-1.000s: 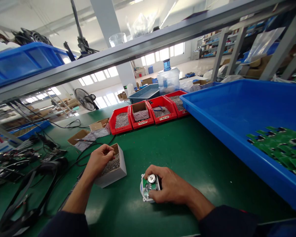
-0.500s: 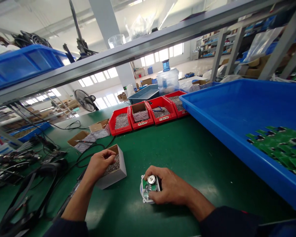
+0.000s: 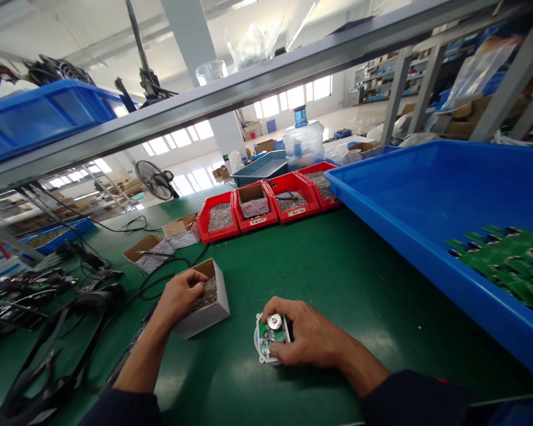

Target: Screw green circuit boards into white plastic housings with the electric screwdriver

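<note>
My left hand (image 3: 184, 296) is at a small white cardboard box (image 3: 206, 319) filled with tiny metal screws (image 3: 208, 294). Its thumb and fingers are pinched together over the screws; whatever lies between the fingertips is too small to make out. My right hand (image 3: 308, 334) grips a white plastic housing (image 3: 263, 355) from its right side, thumb at the near edge and fingers at the far edge. Inside the housing are a green circuit board (image 3: 263, 331) and a round silver metal part (image 3: 274, 321). The housing is on or just above the green table; which one I cannot tell.
Red bins (image 3: 217, 216) of small metal parts line the table's back. A large blue tray (image 3: 400, 236) with green circuit boards (image 3: 510, 260) stands right. Cables and a black strap (image 3: 100, 319) lie left, near small open cartons (image 3: 148, 251). A metal shelf (image 3: 249, 77) crosses above.
My left hand's pinched fingers have shifted slightly and sit a little lower over the screws. My right hand and the housing have stayed in place.
</note>
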Demonstrator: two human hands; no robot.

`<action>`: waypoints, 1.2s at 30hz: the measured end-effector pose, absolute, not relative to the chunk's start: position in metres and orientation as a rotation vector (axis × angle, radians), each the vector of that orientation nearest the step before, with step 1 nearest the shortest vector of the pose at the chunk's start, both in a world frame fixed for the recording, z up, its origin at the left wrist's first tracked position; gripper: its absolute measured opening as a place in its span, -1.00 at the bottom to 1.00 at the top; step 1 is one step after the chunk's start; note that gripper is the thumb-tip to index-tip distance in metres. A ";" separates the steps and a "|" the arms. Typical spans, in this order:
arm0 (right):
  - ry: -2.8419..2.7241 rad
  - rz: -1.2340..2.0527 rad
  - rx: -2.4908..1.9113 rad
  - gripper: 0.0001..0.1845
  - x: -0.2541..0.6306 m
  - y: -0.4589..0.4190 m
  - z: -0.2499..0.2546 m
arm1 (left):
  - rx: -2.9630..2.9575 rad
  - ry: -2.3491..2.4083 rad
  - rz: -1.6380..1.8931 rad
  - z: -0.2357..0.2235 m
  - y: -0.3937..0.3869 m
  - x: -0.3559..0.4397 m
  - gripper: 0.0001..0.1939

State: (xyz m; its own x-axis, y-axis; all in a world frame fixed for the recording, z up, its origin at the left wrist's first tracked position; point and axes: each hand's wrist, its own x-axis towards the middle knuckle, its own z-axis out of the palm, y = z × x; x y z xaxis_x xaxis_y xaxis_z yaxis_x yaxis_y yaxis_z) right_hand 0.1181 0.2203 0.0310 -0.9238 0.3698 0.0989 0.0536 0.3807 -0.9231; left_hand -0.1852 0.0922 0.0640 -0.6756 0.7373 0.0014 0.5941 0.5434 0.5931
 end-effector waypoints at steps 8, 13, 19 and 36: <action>-2.368 1.570 -0.379 -0.60 0.120 0.221 0.037 | 1.091 2.413 0.978 0.093 0.089 -0.145 -0.71; -2.353 1.550 -0.367 -0.61 0.120 0.220 0.033 | 1.321 2.013 0.973 0.110 0.084 -0.073 -0.87; -2.326 1.542 -0.332 -0.67 0.118 0.220 0.032 | 1.483 1.910 0.798 0.097 0.085 -0.028 -0.90; -2.336 1.536 -0.338 -0.63 0.119 0.220 0.030 | 1.415 1.910 0.804 0.091 0.084 -0.028 -0.88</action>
State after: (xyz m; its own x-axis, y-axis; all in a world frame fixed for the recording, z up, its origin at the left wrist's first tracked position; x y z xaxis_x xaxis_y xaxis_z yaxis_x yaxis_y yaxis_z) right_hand 0.1186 0.2204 0.0305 -0.9196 0.3679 0.1375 0.0195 0.3925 -0.9195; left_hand -0.0283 0.0840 0.0911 -0.2325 0.9648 -0.1231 0.5863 0.2401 0.7737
